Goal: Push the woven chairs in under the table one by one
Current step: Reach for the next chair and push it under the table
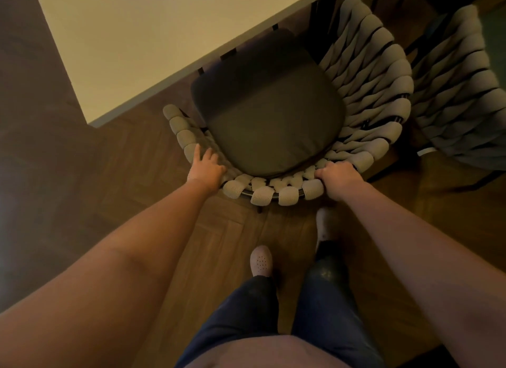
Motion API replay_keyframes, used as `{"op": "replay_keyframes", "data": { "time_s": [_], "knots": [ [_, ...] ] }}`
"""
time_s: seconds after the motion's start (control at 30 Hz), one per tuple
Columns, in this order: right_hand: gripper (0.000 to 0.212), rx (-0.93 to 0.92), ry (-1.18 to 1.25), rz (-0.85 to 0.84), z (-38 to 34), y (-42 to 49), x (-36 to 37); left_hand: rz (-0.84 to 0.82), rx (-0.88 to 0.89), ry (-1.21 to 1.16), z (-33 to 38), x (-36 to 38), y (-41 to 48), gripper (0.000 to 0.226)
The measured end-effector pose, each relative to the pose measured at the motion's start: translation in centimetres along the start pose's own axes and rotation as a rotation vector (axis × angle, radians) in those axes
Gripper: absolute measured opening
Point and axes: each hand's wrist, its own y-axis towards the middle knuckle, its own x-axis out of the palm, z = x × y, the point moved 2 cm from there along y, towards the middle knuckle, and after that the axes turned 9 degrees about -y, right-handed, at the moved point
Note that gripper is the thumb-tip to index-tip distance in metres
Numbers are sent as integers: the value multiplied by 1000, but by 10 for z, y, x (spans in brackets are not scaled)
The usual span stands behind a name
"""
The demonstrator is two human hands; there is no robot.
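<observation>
— Where is the woven chair?

— Right at the bench, near its corner. The front of its dark cushion is just under the bench edge. The round back sticks out, away from the bench.

— What are the person's hands doing?

— Both arms reach out long toward the bench. The right hand is curled tight around the back rim. The left hand lies on the rim with its fingers mostly straight, pressing but not grabbing.

— How should the person push it well?

— Probably with both hands the same, so the chair goes straight in. It sits a bit crooked to the bench, so the left side may need more push. It looks best to go slow, so the arms of the chair don't bump the bench edge.

— Is there another one?

— Yes, a second chair waits further along the bench.
</observation>
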Motion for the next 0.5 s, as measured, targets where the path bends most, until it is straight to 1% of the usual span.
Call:
{"op": "replay_keyframes", "data": {
  "time_s": [0.07,0.13,0.2,0.27,0.37,0.43,0.47,0.5],
  "knots": [
    [48,-102,38,-50,9,2,-4,48,-136,-112,-2,3,-5,74],
    [60,-200,81,-103,19,4,-9,116,-296,-265,1,7,-12,88],
    [73,-293,69,-148,32,6,-14,154,-443,-460,10,8,-21,94],
    [81,-361,35,-150,46,10,-19,199,-521,-661,21,10,-26,91],
    [91,-378,35,-175,76,17,-28,322,-612,-1014,34,6,-32,86],
    [95,-376,-22,-181,98,23,-28,448,-771,-1317,46,5,-36,75],
    [93,-378,-65,-195,106,25,-25,505,-870,-1448,54,3,-37,68],
    [89,-394,-120,-199,114,28,-23,528,-971,-1566,64,1,-36,65]
  ]
}}
